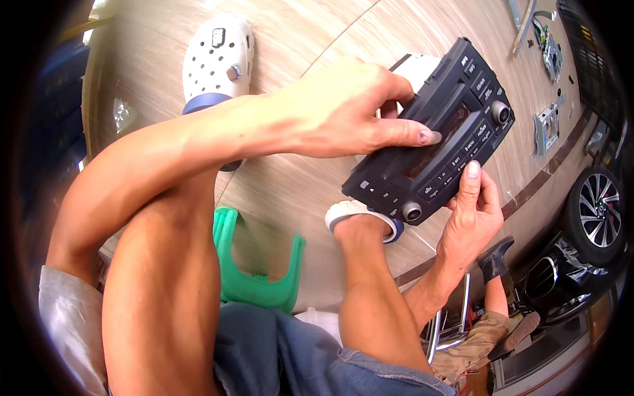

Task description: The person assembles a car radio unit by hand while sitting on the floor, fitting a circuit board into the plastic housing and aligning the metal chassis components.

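Observation:
A black car radio [470, 125] is held up tilted above the floor, its buttons, two round silver knobs and dark display slot facing me. My left hand [350, 109] grips its upper left edge, the thumb lying on the front over the display slot and the fingers curled behind, partly hidden. From below, my right hand [470, 214] holds the lower right edge, thumb pressed on the front near the buttons. A pale piece [419, 69] shows behind the radio's upper edge; I cannot tell whether it belongs to the radio.
A green plastic stool [254, 290] stands between my legs. Metal brackets [547, 130] and a circuit board part [548, 49] lie on the tiled floor [290, 191] at right. Beyond are a black wheel [598, 204] with silver spokes, metal chair legs [465, 303] and another person's leg [495, 297].

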Demonstrator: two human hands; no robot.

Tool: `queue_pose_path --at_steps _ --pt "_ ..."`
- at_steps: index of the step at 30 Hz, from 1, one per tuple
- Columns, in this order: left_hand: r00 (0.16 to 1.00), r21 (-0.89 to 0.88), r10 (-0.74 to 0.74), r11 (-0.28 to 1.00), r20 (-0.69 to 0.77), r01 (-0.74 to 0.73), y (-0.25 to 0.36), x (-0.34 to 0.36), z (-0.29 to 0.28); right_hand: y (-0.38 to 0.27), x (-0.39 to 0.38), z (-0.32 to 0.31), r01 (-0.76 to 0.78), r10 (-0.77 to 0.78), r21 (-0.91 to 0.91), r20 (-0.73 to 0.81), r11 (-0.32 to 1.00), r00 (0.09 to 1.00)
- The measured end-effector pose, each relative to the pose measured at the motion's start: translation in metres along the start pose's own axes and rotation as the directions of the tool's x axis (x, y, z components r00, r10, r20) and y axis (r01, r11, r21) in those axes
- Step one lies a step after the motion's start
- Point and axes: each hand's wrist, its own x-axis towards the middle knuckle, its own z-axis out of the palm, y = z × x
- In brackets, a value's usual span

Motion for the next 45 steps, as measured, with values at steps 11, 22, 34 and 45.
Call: queue_pose_path --at_steps 11,22,34,45 --pt "0.98 0.166 0.179 0.972 -0.084 -0.164 0.028 0.008 -0.008 0.003 -0.007 -0.012 -0.025 0.02 0.216 0.027 0.976 0.999" --pt "0.978 0.264 0.166 0.956 -0.129 -0.127 0.019 0.009 -0.003 0.016 -0.007 -0.008 -0.082 0.055 0.302 0.097 0.95 0.994" --pt "0.992 -0.002 -0.016 1.0 -0.126 0.016 -0.001 0.02 -0.011 0.021 -0.001 -0.015 -0.131 0.078 0.336 0.167 0.933 0.983" --pt "0.941 0.008 -0.231 0.971 -0.248 0.241 -0.101 0.071 0.008 0.036 0.035 0.013 -0.408 0.055 0.763 0.442 0.502 0.895"
